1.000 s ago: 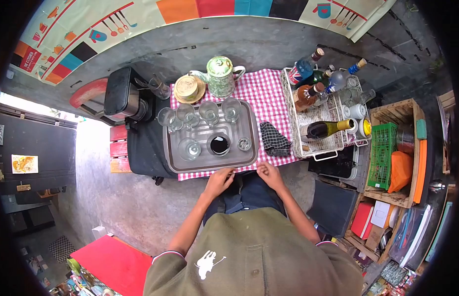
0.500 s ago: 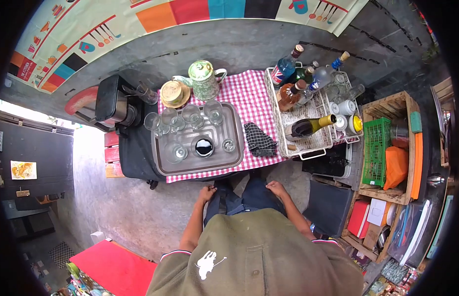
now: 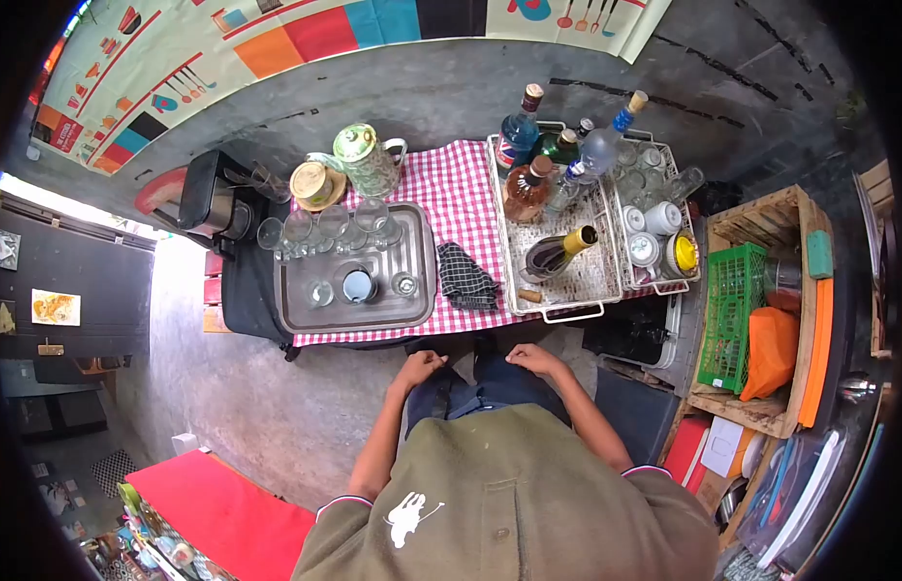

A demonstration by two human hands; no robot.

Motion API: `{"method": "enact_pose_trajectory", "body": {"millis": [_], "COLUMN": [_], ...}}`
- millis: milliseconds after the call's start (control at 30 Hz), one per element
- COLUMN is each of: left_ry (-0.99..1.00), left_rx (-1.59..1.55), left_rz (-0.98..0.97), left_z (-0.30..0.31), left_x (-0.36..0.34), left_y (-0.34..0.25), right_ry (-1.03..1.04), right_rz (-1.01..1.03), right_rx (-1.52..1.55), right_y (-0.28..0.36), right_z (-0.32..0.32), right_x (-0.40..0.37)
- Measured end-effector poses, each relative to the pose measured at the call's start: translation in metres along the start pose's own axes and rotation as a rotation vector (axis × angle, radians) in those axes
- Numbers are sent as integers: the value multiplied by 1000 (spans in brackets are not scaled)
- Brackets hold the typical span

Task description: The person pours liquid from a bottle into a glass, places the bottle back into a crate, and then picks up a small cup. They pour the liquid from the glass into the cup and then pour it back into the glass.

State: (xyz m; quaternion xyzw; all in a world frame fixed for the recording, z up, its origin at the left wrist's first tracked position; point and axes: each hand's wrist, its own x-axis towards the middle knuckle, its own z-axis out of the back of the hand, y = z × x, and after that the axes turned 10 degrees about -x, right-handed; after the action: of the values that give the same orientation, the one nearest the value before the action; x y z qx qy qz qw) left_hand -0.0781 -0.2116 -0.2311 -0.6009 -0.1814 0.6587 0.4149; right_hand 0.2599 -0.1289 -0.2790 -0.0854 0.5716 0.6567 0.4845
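My left hand (image 3: 420,367) hangs over my left thigh, fingers curled in, and no object shows in it. On the other side, my right hand (image 3: 536,359) is held just as loosely closed above the right thigh. Both are apart from the table's front edge. Nearest in front of them is a brown serving tray (image 3: 385,315). It carries a row of stemmed glasses (image 3: 333,225) at the back, a dark-looking cup (image 3: 358,285), a glass (image 3: 319,292) and a small glass (image 3: 404,284). A dark checked cloth (image 3: 466,277) lies crumpled beside the tray.
A white wire basket (image 3: 567,302) holds several bottles, one dark bottle (image 3: 548,258) leaning, plus a cork (image 3: 529,295). Another basket (image 3: 669,285) has jars and glasses. A green patterned teapot (image 3: 371,169) and coffee machine (image 3: 209,208) stand at the back; a wooden crate (image 3: 746,410) is right.
My hands have risen slightly forward from my thighs and come a little closer together. The view has shifted, so the table and its things sit further left. Nothing on the table has moved.
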Motion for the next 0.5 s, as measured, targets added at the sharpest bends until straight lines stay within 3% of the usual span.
{"method": "enact_pose_trajectory", "body": {"millis": [200, 300, 367, 500], "left_ry": [-53, -77, -79, -73], "left_rx": [-208, -179, -189, -135], "left_rz": [-359, -511, -602, -749], "left_z": [-25, -20, -20, -26], "left_x": [-13, -13, -8, 18], "left_y": [-111, -177, -216, -268], "right_ry": [82, -19, -207, -656], "right_rz": [163, 277, 396, 400], "right_rx": [-114, -24, 87, 194], "right_y": [97, 129, 143, 169], "right_z": [76, 110, 128, 158], "right_x": [-80, -107, -111, -102]}}
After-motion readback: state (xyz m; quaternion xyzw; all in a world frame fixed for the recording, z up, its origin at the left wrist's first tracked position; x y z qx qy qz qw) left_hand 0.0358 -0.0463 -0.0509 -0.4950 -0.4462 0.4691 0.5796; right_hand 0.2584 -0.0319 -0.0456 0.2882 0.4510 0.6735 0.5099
